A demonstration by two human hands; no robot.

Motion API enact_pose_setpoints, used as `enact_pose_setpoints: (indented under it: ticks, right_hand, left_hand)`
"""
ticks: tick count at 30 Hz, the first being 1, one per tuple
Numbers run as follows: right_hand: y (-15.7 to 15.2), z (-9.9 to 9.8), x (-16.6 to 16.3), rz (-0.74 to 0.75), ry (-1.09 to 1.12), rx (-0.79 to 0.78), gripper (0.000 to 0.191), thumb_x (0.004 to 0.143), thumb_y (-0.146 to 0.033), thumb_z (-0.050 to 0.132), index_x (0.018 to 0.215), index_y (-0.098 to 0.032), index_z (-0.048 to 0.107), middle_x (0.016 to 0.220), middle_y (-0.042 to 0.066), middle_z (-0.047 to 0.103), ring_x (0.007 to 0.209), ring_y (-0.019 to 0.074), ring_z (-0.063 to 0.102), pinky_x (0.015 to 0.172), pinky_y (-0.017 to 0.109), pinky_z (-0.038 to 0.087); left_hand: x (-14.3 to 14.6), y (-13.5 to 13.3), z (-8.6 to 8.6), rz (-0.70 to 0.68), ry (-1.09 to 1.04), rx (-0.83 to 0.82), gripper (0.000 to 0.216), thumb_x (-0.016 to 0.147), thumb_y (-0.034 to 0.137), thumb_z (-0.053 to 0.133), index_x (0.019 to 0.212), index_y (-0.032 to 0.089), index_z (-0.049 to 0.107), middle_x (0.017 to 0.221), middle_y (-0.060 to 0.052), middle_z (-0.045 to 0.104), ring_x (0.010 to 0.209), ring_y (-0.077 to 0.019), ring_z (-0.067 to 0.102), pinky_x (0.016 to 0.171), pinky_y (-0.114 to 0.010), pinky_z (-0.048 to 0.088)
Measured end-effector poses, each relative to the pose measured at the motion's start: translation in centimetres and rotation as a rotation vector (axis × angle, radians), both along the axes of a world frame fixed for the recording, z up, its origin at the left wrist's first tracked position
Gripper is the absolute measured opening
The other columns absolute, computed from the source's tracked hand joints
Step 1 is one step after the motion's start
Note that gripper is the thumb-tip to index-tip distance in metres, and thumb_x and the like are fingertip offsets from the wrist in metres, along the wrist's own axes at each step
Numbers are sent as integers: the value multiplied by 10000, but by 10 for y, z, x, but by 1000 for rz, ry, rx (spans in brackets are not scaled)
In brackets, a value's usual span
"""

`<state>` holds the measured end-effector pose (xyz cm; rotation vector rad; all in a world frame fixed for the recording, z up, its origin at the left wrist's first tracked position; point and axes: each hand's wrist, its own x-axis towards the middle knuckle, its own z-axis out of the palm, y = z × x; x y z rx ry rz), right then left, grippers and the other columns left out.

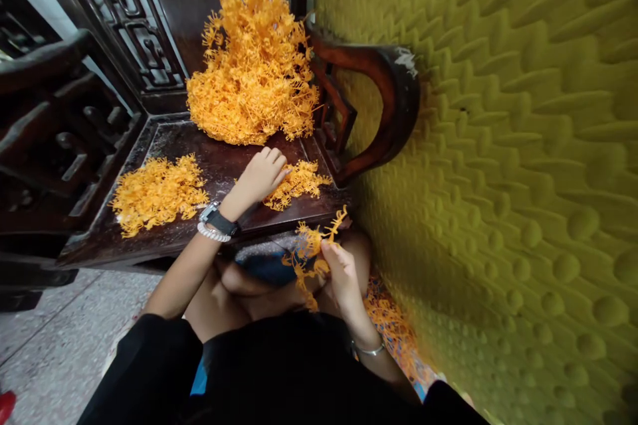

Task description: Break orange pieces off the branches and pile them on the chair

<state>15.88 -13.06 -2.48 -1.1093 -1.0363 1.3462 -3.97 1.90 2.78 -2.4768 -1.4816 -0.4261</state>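
In my right hand (341,272) is a branching strand of orange plastic pieces (312,239), pinched between thumb and fingers above my lap. Its thin curly ends hang down and stick up past the fingertips. My left hand (263,174) lies palm down at the edge of a small pile of orange plastic pieces (299,182) on the dark wooden seat (219,156). Those fingers are curled, and their tips are hidden, so what they hold cannot be made out. Another small orange pile (159,194) lies to the left. Behind both rises a large heap of the same pieces (252,73).
A curved wooden armrest (393,106) borders the seat on the right, beside a yellow-green textured surface (498,146). Carved dark wood (60,139) stands at the left. More orange strands (391,322) lie low by my right forearm. Speckled floor (60,339) shows lower left.
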Motion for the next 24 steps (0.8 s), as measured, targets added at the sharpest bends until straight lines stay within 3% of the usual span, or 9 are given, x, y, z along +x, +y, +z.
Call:
enact_pose_setpoints:
  ticks: [4,10,13,16,21,24]
  right_hand:
    - [10,-1,2,-108,85,-8,452,773,-571,660,579,-175,558,519,-33,455,480,87,348,460,224,287]
    - [19,8,1,-166,134,-29,446,701,-567,720,583,-161,578,550,-38,451,502,74,327,472,221,264]
    - [21,9,0,-167,166,-22,433,721,-539,717,582,-164,553,556,-48,417,490,63,293,457,222,231]
    - [25,8,2,-198,211,-46,424,724,-534,717,598,-170,541,535,-66,367,462,53,246,431,224,180]
    - [32,9,13,-258,231,-49,417,668,-543,752,643,-180,548,515,-80,385,434,47,229,409,223,166]
    - [30,11,19,-233,212,-50,431,657,-557,755,635,-181,546,503,-79,399,423,46,231,406,224,177]
  left_hand:
    - [0,4,-10,-110,-86,-88,411,983,418,378,1205,150,597,1219,-118,642,1116,-284,508,989,-427,394]
    - [1,-1,-10,-80,-252,-121,600,957,529,389,1446,182,398,1402,-119,551,1310,-283,441,1143,-516,255]
    - [4,-9,-4,-29,-343,-35,623,951,523,411,1448,147,386,1475,-144,467,1378,-284,382,1160,-502,257]
    - [13,-32,-2,-38,-359,103,535,957,475,433,1392,166,470,1477,-118,473,1401,-261,363,1173,-477,264]
    - [34,-74,-33,-234,-41,100,407,987,387,396,1352,280,540,1509,-2,444,1426,-249,343,1216,-541,79]
    - [38,-78,-51,-131,-14,48,459,985,402,383,1393,232,508,1541,-53,380,1442,-286,309,1203,-578,46]
